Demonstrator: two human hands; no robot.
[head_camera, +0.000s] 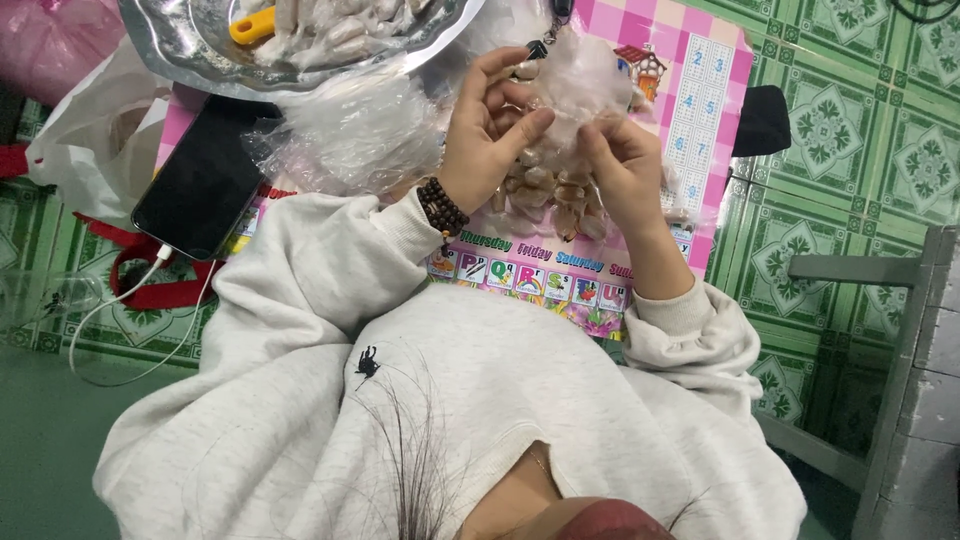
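Above the pink table (700, 90), both hands pinch a clear plastic bag (585, 80); left hand (490, 125) clamps its left side, right hand (625, 165) its lower edge; peeled garlic cloves (545, 190) lie beneath.

A floor of green patterned tiles (850, 130) is seen; a grey wooden frame (900, 330) is set at the right edge.

Small clear plastic bag (585, 85), crumpled and filmy, held up between both hands above the pink mat. Beneath it, heap of pale brownish garlic cloves (545, 195) lying loose on the mat.
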